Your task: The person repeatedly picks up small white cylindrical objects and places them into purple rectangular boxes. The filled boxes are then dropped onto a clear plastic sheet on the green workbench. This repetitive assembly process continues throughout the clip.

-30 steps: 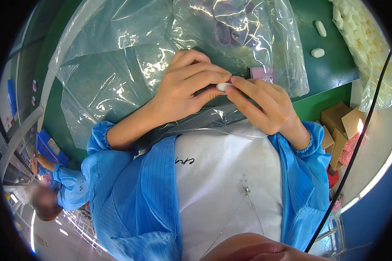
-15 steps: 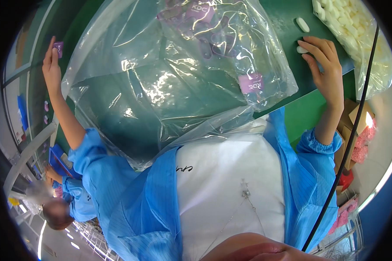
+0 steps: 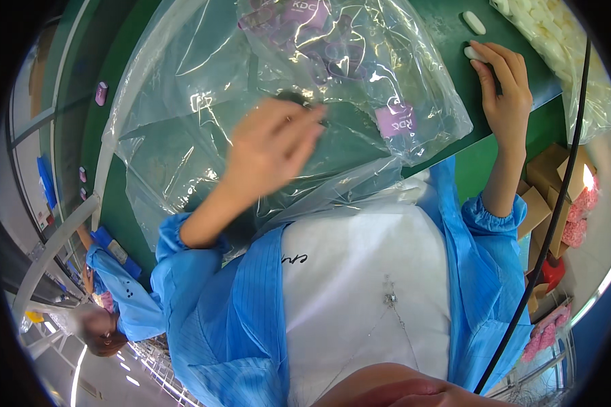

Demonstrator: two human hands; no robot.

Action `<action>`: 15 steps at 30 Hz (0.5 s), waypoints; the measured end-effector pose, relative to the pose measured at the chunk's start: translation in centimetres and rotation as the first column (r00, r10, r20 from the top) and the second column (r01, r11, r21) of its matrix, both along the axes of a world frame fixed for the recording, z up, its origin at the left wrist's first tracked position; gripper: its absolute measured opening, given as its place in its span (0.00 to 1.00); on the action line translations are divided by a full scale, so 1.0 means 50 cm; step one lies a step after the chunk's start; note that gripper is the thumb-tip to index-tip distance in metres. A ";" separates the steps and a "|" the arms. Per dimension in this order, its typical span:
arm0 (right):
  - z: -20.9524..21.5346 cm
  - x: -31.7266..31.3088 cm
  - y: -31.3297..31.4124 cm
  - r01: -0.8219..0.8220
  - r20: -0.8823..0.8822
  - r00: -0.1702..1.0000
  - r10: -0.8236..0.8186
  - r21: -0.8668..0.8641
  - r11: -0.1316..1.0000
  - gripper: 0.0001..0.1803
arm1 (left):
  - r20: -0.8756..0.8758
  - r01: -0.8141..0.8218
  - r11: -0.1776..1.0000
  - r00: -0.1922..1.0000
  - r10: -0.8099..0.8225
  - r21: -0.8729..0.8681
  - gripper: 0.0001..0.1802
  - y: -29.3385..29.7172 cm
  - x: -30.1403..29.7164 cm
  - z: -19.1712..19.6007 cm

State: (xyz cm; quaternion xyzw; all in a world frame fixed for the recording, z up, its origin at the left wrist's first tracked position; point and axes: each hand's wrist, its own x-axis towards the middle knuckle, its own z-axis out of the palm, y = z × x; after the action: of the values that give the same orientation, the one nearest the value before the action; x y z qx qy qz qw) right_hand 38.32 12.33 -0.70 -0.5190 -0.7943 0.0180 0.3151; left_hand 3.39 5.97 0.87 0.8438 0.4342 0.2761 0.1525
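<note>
My left hand (image 3: 268, 149) is over a large clear plastic bag (image 3: 204, 149) on the green table. It is blurred by motion, and I cannot make out whether anything is between its fingers. Inside the bag's far part lie several purple pieces (image 3: 346, 57), with a flat purple one (image 3: 396, 120) near its right corner. My right hand (image 3: 506, 85) pinches a small white oval piece (image 3: 473, 53) between thumb and fingertips at the right. Just beyond it, another white oval piece (image 3: 474, 22) rests on the table.
A clear bag full of white pieces (image 3: 557, 41) stands at the far right. A small purple piece (image 3: 101, 93) lies at the far left of the green table (image 3: 448, 146). Cardboard boxes (image 3: 546, 169) are below right; a co-worker's blue sleeve (image 3: 125, 281) shows lower left.
My left hand has left the purple piece at the far left and swung right over the bag. My right hand has moved slightly farther away with the white oval piece at its fingertips.
</note>
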 end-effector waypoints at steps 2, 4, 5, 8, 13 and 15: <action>-0.002 -0.014 0.003 0.024 0.003 1.000 -0.024 0.010 1.000 0.12 | 0.086 0.055 0.994 0.995 -0.047 -0.090 0.23 -0.012 0.045 -0.010; -0.003 -0.016 0.003 0.039 0.008 0.999 -0.039 0.025 0.999 0.12 | 0.151 0.104 0.982 0.985 -0.080 -0.160 0.26 0.000 0.081 0.005; -0.006 -0.017 0.002 0.040 0.003 0.999 -0.041 0.038 0.998 0.12 | 0.120 0.065 0.990 0.992 -0.050 -0.122 0.26 0.003 0.100 0.002; -0.011 -0.020 0.003 0.060 -0.009 0.998 -0.060 0.051 0.997 0.11 | 0.037 0.004 0.998 0.999 -0.002 -0.064 0.25 0.018 0.143 -0.002; -0.020 -0.025 0.003 0.094 0.082 0.991 -0.108 0.163 0.982 0.10 | 0.109 0.144 0.984 0.985 -0.132 -0.105 0.16 0.032 0.124 0.008; -0.027 -0.025 0.001 0.097 0.102 0.988 -0.117 0.183 0.978 0.10 | 0.284 0.041 0.954 0.958 0.046 -0.296 0.15 0.001 0.092 0.007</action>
State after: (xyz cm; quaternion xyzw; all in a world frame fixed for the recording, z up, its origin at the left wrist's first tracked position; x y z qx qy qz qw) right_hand 37.08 12.37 -2.06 -0.5311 -0.7801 -0.0992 0.3156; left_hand 8.00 6.04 1.21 0.7614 0.4452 0.3272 0.3393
